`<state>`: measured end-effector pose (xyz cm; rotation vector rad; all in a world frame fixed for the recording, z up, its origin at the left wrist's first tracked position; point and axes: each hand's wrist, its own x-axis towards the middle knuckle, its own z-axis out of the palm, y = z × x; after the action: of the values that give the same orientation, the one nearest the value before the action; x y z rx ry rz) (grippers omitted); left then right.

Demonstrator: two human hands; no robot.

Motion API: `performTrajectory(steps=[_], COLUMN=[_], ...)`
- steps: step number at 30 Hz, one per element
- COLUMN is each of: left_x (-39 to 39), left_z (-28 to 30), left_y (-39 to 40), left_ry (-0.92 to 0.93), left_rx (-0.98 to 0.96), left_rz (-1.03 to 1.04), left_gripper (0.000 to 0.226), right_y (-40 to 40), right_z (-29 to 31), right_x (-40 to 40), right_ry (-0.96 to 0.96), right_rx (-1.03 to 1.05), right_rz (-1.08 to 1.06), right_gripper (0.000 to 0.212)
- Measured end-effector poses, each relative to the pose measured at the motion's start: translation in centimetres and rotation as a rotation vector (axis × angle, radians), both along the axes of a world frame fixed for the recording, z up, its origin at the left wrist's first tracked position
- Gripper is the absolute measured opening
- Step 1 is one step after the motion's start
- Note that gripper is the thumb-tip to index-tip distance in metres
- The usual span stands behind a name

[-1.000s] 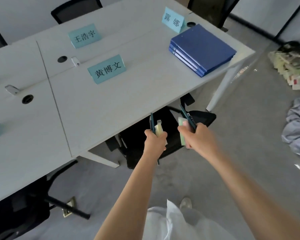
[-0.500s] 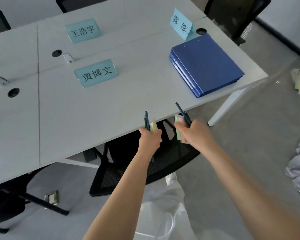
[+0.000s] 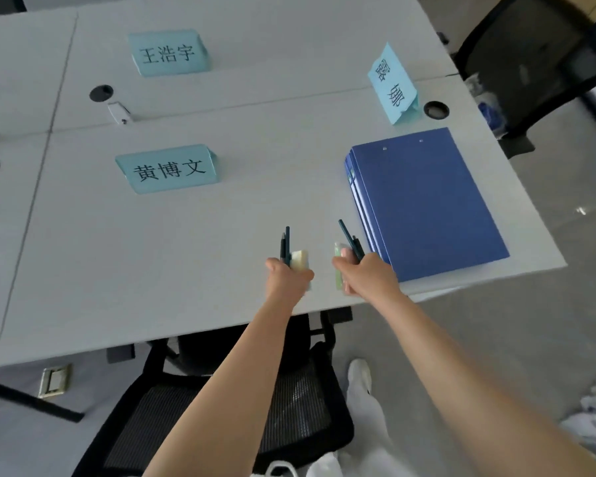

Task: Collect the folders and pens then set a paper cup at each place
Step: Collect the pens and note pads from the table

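Both of my hands are full. From the head camera, my left hand (image 3: 288, 277) is closed around two dark pens (image 3: 285, 246) and a small pale yellowish pad (image 3: 300, 259), with the pens sticking up past my knuckles. My right hand (image 3: 367, 275) is closed on another pair of dark pens (image 3: 351, 239) and a pale green pad (image 3: 338, 266), the pens leaning left. Both fists hang over the near edge of the grey table (image 3: 152, 270), just beside the stack of blue folders (image 3: 427, 201), which lies flat near the right corner. My right knuckles are nearly at the stack's near-left corner; I cannot tell if they touch it.

Three blue name cards mark places: one in front of me (image 3: 167, 168), one further back (image 3: 167, 53), one by the folders (image 3: 393, 84). No paper cup is in sight, so I judge the collecting is almost done and the cups have yet to begin.

To finish well, I think I should lay the pens flat and side by side on top of the folders or close alongside, so they cannot roll towards the edge. I would lower each bundle gently and let go only once the pens rest. The stack sits close to the corner, so I should avoid pushing it outward.
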<state>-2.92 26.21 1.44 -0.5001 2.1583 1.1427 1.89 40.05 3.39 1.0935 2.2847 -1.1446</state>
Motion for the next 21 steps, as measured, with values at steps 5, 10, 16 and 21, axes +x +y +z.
performTrajectory(steps=[5,10,16,21], left_x=[-2.9,-5.1,-6.6,-5.8], left_z=[-3.5,-5.3,-6.2,-6.3], left_y=[2.6,4.3,6.0,6.2], left_ry=[-0.025,0.07,0.075,0.087], left_rx=[-0.173,-0.318,-0.435,-0.418], left_rz=[0.092,0.187,0.055,0.047], left_gripper=[0.052,0.055,0.068,0.072], right_y=[1.9,2.9,2.6,2.3], right_z=[-3.8,-6.9,-7.5,-7.0], right_x=[-4.4,-8.1,-10.3,-10.4], right_ry=[-0.053,-0.136,-0.154,-0.155], right_rx=[-0.065,-0.063,-0.023,0.023], right_rz=[0.067,0.112,0.112,0.151], right_gripper=[0.046,0.054,0.062,0.067])
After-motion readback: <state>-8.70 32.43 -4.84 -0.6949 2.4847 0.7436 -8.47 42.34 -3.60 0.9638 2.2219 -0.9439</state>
